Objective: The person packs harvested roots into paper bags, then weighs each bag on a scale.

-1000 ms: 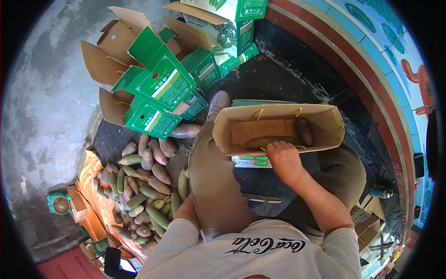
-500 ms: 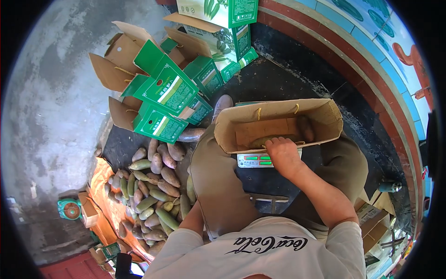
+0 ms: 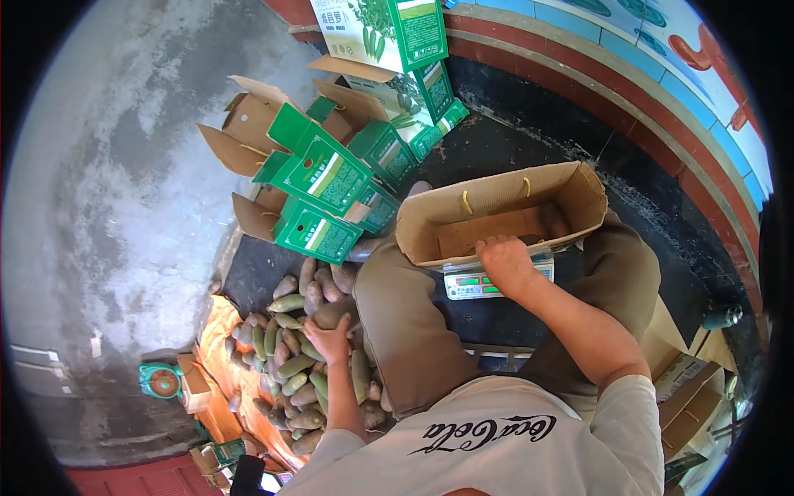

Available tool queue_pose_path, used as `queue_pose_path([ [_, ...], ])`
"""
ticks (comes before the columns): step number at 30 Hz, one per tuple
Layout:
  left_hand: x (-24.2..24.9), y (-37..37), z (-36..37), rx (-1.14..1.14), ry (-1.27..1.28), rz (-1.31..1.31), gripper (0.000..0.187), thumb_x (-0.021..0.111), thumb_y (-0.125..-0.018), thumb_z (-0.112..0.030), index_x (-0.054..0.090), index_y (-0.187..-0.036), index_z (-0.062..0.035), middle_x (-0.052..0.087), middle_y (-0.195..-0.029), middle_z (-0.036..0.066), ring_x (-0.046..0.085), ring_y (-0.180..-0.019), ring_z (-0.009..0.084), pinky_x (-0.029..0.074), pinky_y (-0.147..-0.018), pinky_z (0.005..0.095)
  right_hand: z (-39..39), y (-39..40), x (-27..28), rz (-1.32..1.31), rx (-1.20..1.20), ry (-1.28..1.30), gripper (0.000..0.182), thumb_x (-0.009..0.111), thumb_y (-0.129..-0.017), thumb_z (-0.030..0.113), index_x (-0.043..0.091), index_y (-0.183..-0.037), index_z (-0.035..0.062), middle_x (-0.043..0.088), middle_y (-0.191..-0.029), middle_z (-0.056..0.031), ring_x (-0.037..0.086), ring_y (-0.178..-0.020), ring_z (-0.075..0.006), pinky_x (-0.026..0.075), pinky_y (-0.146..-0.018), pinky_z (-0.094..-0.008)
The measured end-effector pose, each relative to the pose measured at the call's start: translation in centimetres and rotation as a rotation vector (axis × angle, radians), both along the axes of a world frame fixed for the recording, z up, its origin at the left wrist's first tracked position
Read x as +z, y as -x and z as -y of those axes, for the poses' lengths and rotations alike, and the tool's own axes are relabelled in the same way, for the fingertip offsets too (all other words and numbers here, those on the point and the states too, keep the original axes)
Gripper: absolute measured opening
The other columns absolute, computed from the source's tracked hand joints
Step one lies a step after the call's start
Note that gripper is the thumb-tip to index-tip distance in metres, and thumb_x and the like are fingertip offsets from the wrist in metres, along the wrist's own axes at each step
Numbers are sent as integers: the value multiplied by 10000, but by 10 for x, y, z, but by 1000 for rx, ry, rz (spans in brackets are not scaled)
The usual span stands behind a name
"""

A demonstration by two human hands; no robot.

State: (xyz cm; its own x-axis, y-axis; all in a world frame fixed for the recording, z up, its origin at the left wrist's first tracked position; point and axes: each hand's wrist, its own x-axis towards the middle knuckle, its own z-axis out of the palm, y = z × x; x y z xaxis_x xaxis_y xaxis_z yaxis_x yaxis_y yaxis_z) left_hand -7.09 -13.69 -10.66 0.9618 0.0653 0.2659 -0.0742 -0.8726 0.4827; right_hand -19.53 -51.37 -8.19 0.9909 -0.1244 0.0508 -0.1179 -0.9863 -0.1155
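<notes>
My left hand point(image 3: 329, 335) is over the pile of green and brownish radishes point(image 3: 289, 364) on the left, its fingers round a thick brownish radish point(image 3: 335, 313). My right hand point(image 3: 504, 260) is at the near rim of an open cardboard box point(image 3: 496, 192) with yellow cord loops; its fingers bend over the rim and their tips are hidden. Inside the box a dark radish point(image 3: 552, 218) lies at the right end. The box rests on a scale point(image 3: 471, 285) with green lit displays, between my knees.
Open green and white cartons point(image 3: 322, 178) stand at the upper left, beside stacked printed boxes point(image 3: 380, 33). A teal round object point(image 3: 160, 380) lies at the far left. Open cardboard boxes point(image 3: 691, 405) are at the lower right, near a dark teal flask-like object point(image 3: 723, 317).
My left hand has come into view over the pile and closed round a radish. My right hand stays at the box rim. The whole view has shifted slightly.
</notes>
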Motion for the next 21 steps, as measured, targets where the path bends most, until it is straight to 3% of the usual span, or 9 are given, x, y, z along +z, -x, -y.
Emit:
queue_pose_path([
  [5, 94, -19, 54, -40, 375, 231, 732, 835, -623, -185, 466, -1214, 39, 502, -1151, 190, 487, -1087, 322, 375, -973, 414, 0, 2, -6, 37, 2, -31, 82, 581, -752, 111, 619, -822, 93, 655, -811, -87, 653, -783, -226, 511, -684, -334],
  [11, 155, -7, 152, -353, 789, 140, 744, 822, -636, -122, 431, -1255, 11, 497, -1169, 152, 494, -1080, 236, 400, -955, 358, -1, 3, -4, 17, 4, -76, 100, 571, -764, 114, 630, -840, 87, 664, -832, -101, 661, -803, -241, 516, -694, -350],
  [15, 140, -3, 209, -536, 597, -33, 784, 835, -618, -164, 423, -1263, 9, 481, -1191, 158, 491, -1087, 244, 399, -970, 355, -2, 4, -3, 0, 14, -84, 106, 574, -769, 123, 631, -850, 88, 666, -838, -98, 662, -805, -241, 511, -690, -354],
  [21, 95, 23, 280, -669, 152, -118, 811, 847, -563, -270, 466, -1226, -1, 488, -1160, 185, 475, -1114, 348, 394, -978, 398, -4, 8, 1, -35, 39, -62, 122, 593, -749, 129, 638, -853, 82, 671, -835, -89, 663, -787, -226, 504, -671, -346],
])
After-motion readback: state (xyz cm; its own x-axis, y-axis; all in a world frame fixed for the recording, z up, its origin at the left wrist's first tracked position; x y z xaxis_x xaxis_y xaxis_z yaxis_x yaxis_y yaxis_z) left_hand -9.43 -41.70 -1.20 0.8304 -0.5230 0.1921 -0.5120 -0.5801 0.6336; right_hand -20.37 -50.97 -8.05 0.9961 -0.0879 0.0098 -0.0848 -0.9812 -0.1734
